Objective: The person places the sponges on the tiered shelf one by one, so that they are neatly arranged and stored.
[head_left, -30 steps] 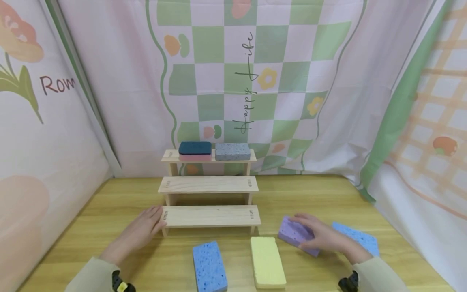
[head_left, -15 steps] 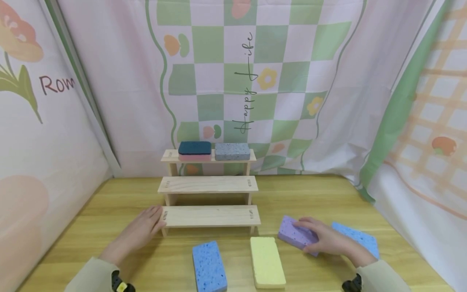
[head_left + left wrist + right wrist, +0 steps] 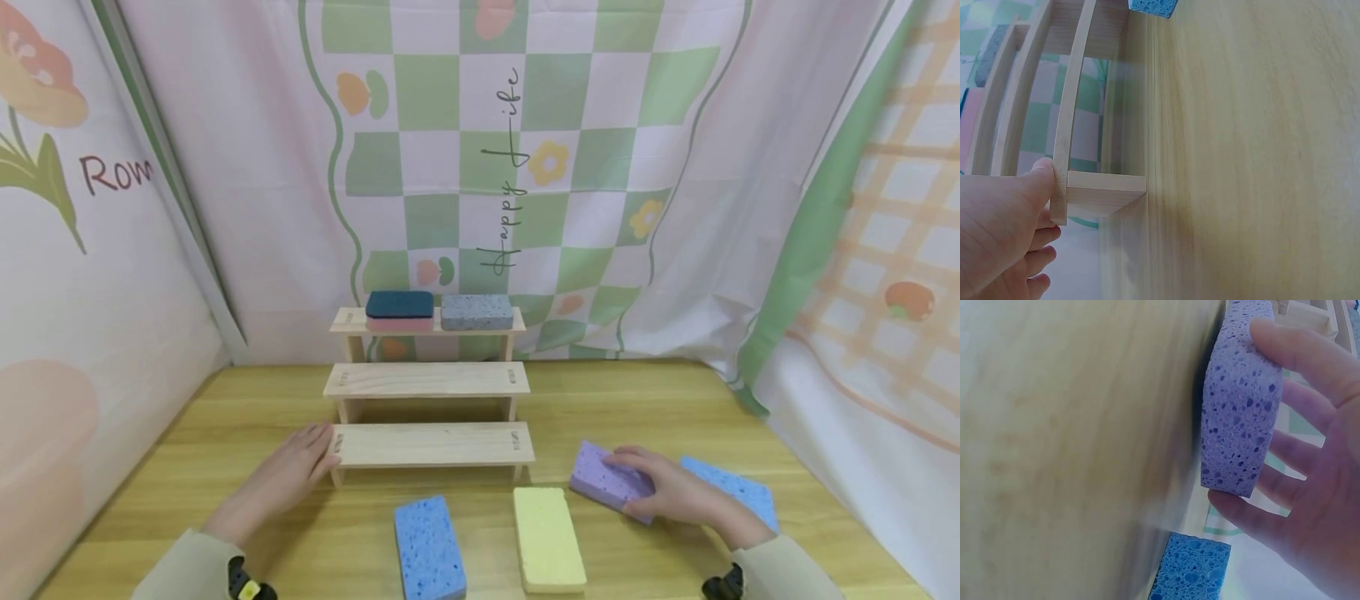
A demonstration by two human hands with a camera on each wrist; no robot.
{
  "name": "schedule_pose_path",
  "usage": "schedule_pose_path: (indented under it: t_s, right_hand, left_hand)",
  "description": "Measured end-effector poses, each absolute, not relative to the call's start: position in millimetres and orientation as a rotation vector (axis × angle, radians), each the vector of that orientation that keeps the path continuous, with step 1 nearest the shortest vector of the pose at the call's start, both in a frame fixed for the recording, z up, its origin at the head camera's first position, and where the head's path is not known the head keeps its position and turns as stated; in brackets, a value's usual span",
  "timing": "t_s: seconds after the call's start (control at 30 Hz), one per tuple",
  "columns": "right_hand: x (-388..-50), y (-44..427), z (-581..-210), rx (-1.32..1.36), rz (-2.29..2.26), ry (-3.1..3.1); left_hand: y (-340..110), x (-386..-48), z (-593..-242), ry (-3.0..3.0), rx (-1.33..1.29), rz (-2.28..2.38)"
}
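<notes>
On the table at right lies a purple sponge (image 3: 609, 478), and my right hand (image 3: 675, 492) grips it by its edges. The right wrist view shows the purple sponge (image 3: 1241, 400) between the thumb and fingers of my right hand (image 3: 1329, 444). My left hand (image 3: 281, 479) holds the left end of the lowest step of a three-tier wooden stand (image 3: 431, 444). In the left wrist view the thumb of my left hand (image 3: 1007, 231) presses the board's edge, with the fingers curled below it.
A blue sponge (image 3: 430, 547) and a yellow sponge (image 3: 549, 540) lie before the stand. Another blue sponge (image 3: 738, 490) is right of my right hand. On the top step sit a dark-blue-and-pink sponge (image 3: 400, 310) and a grey-blue sponge (image 3: 477, 312). Curtains stand behind and beside the table.
My right hand has shifted slightly right on the purple sponge and its fingers have closed in on it. The left hand has stayed at the stand.
</notes>
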State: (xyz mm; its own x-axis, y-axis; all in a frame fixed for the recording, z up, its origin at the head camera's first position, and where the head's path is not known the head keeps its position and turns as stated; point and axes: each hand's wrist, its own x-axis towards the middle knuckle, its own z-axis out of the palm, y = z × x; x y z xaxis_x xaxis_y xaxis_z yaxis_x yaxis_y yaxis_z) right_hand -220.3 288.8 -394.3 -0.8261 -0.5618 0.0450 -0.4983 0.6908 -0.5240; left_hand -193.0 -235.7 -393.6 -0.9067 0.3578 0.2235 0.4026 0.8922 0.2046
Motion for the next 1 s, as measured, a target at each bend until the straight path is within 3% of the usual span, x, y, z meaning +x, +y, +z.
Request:
schedule_pose_path:
  t_s: [0.5, 1.0]
  right_hand:
    - [-222, 289, -388, -0.856, -0.888, 2.824]
    - [-227, 279, -364, -1.059, -0.896, 2.903]
  left_hand:
    - [-235, -192, -393, -2.872, -0.586, -0.365]
    - [-236, -192, -395, -2.855, -0.592, -0.364]
